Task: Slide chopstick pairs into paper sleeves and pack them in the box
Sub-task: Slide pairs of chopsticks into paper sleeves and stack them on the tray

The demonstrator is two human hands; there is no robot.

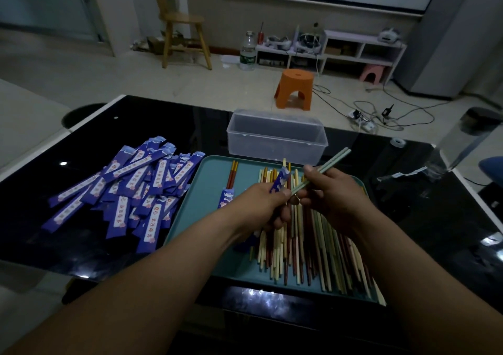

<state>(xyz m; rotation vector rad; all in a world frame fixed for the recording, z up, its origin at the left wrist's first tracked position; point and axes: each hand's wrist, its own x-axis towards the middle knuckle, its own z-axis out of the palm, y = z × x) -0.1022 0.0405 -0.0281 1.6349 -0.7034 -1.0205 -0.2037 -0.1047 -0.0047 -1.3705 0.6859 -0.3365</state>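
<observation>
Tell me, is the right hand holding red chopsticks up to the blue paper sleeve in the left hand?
Not red. The head view shows the right hand holding pale green chopsticks, their tips at the blue paper sleeve that the left hand grips.

Left hand [268, 205] grips sleeve [279, 181]; right hand [336, 191] holds green chopsticks [332, 161].
</observation>
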